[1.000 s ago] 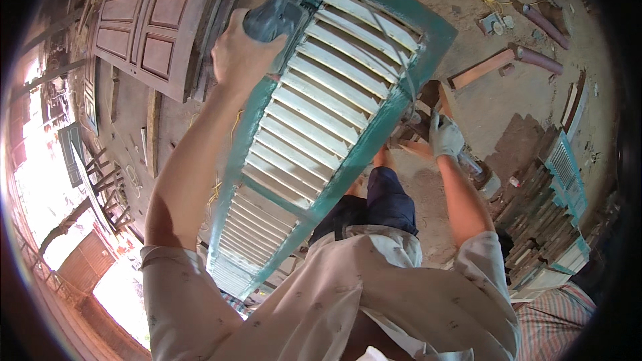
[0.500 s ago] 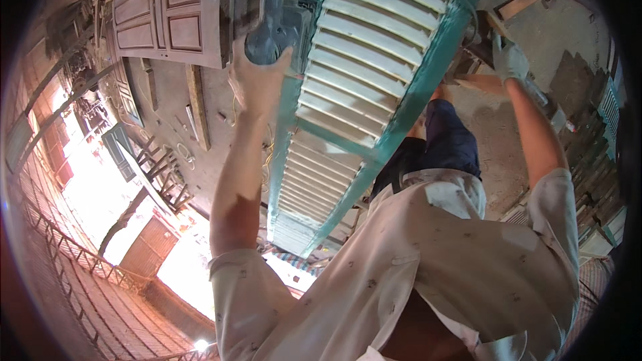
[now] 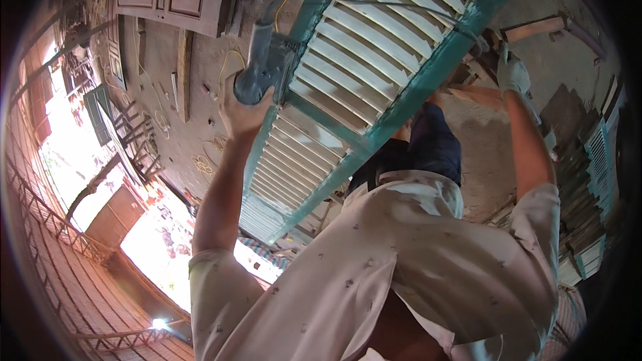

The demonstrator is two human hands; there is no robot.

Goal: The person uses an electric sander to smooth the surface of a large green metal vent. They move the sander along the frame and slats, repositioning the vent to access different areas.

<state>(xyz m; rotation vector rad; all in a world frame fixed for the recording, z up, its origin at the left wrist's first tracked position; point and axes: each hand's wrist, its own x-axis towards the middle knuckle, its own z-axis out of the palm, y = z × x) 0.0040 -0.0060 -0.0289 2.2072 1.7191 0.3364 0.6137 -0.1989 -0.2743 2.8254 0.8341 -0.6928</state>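
Left hand (image 3: 242, 115), bare: wrapped around a dark grey electric sander (image 3: 256, 80) at 11 o'clock, by the near-left edge of a louvered shutter (image 3: 328, 119). Right hand (image 3: 514, 75), gloved: at 2 o'clock, beyond the shutter's right edge; I could not tell whether it gripped anything. Shutter: one, stretched from 1 to 7 o'clock between the hands. Progress, judged over my remote feed: edge sanding under way; slats (image 3: 354, 53) pale, frame green; finished share unclear. Also: cord (image 3: 374, 2) across the slats; panelled door (image 3: 187, 10), 11 o'clock.
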